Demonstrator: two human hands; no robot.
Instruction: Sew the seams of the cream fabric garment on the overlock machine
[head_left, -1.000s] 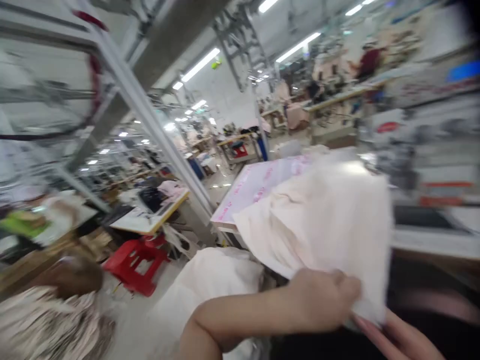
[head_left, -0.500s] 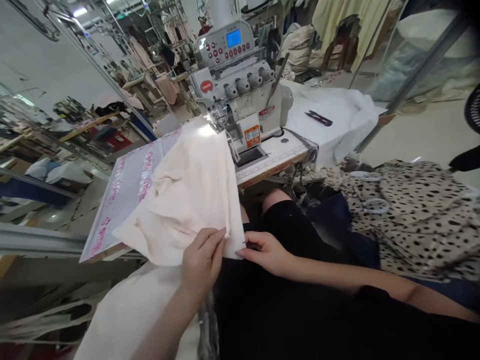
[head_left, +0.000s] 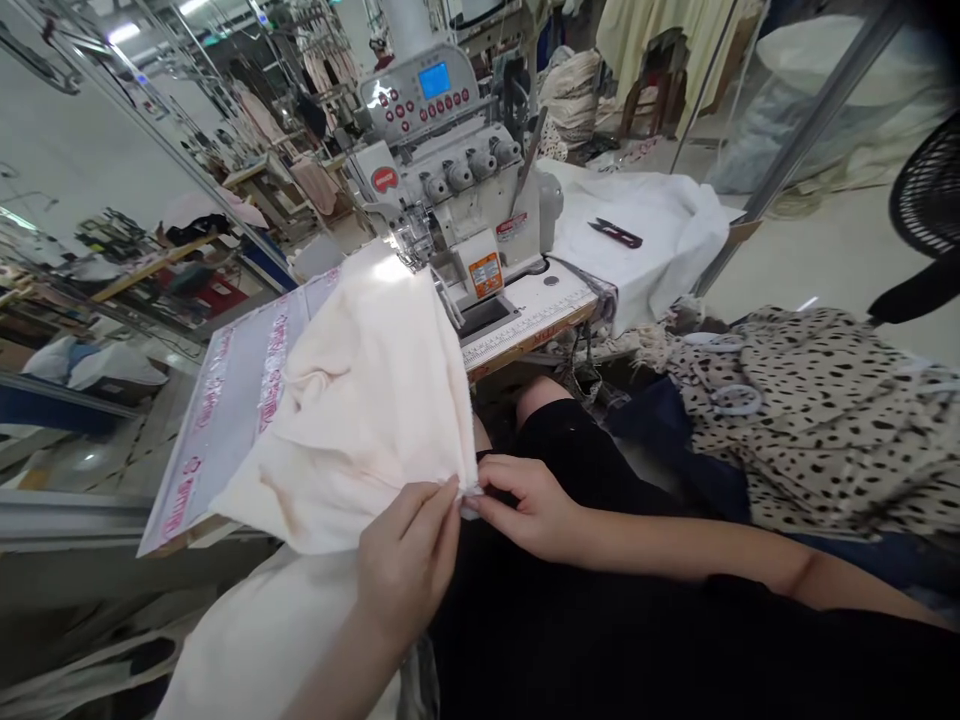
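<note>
Cream fabric [head_left: 360, 420] pinched at its near corner by left hand [head_left: 405, 565] and right hand [head_left: 525, 505], below sewing machine [head_left: 450, 190].

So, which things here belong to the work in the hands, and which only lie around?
In the work:
- cream fabric, its corner pinched by left hand and right hand
- sewing machine, which the fabric's far end reaches

Lying about:
- thread snips on white cloth
- spotted fabric
- red stool
</note>
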